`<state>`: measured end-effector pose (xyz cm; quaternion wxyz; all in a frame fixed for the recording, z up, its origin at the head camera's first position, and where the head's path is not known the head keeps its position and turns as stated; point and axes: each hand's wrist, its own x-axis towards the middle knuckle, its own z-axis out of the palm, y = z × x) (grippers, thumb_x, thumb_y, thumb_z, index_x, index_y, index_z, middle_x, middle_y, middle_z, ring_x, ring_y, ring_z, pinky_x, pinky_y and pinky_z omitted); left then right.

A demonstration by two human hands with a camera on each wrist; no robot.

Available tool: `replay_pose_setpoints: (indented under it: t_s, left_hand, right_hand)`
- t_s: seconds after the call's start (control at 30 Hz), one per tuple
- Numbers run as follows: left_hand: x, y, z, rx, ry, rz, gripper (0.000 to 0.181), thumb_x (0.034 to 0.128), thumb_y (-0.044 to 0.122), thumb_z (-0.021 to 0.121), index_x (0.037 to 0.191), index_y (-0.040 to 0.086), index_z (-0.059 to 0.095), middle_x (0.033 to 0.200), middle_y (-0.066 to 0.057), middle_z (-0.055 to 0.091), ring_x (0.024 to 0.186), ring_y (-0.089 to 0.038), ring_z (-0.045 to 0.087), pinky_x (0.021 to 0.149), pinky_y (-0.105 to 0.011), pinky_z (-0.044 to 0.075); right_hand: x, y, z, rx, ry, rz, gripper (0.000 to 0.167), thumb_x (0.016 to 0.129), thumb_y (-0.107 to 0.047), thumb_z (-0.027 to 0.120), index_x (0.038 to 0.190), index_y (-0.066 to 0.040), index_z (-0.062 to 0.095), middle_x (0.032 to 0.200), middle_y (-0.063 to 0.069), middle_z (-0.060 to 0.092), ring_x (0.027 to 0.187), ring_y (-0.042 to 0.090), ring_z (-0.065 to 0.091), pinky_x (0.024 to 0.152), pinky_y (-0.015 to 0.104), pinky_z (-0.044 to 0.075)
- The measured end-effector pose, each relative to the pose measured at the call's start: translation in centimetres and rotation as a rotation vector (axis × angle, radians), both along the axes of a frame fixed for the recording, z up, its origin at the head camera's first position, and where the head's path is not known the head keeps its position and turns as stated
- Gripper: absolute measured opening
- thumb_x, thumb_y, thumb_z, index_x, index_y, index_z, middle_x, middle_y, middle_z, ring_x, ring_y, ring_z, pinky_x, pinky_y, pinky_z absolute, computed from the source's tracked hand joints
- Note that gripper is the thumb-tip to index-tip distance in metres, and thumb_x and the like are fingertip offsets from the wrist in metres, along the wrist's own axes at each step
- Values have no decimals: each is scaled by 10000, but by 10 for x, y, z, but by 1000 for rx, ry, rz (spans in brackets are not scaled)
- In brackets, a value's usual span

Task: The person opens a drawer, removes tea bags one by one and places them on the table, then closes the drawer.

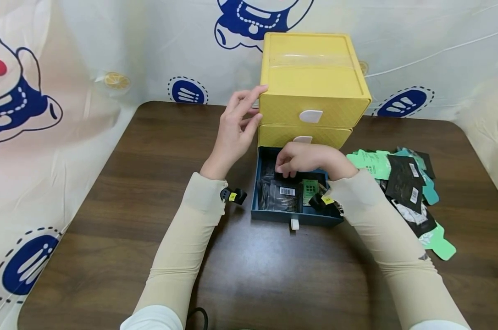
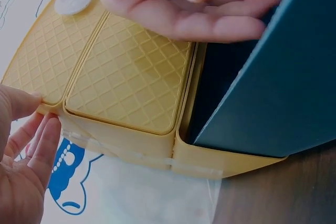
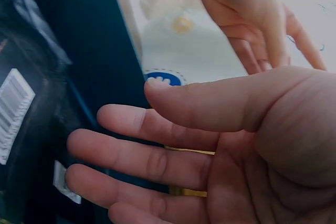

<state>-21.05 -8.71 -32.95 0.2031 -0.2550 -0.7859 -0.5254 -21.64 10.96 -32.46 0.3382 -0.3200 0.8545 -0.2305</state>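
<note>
A yellow storage box with stacked drawers [image 1: 311, 75] stands at the back of the table, its lowest, dark blue drawer [image 1: 278, 216] pulled out. Fingertips of my left hand [image 1: 234, 133] touch the box's left front edge; in the left wrist view, the thumb lies on the textured front and the fingers are at the side. My right hand [image 1: 312, 160] hovers over the back of the drawer, fingers loosely bent and holding nothing in the right wrist view. Inside the drawer lie black packets [image 1: 279, 201] with a barcode label, and a green packet [image 1: 310, 187].
Right of the drawer, a loose pile of black packets [image 1: 406, 178] and green packets [image 1: 374, 164] lies on the brown table [image 1: 150, 197]. A printed curtain [image 1: 129, 55] hangs right behind the box. Near the front edge lies a black cable [image 1: 203, 314].
</note>
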Motion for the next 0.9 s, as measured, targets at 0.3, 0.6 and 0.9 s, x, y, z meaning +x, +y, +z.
replay_pose_setpoints:
  t_s: [0.3, 0.6, 0.9]
  left_hand:
    - [0, 0, -2, 7, 3, 4, 471, 985, 30, 565, 1435, 165, 537, 1280, -122, 496, 1066, -222, 650, 894, -286, 596]
    - [0, 0, -3, 4, 16, 7, 469, 987, 32, 563, 1437, 164, 536, 1283, -124, 498, 1059, -233, 653, 883, -316, 605]
    - [0, 2, -5, 13, 45, 5, 451, 992, 46, 561, 1433, 138, 533, 1282, -135, 499, 1044, -245, 651, 851, -337, 616]
  right_hand:
    - [0, -7, -13, 29, -35, 32, 132, 962, -55, 591, 987, 20, 696, 903, 142, 705, 770, 239, 640, 736, 350, 560]
    - [1, -10, -17, 51, -69, 26, 97, 970, -43, 581, 961, -6, 670, 846, 98, 671, 721, 216, 595, 674, 284, 507]
    - [0, -7, -19, 5, -107, 71, 124, 968, 34, 512, 926, -7, 621, 743, 9, 527, 615, 127, 442, 607, 234, 412]
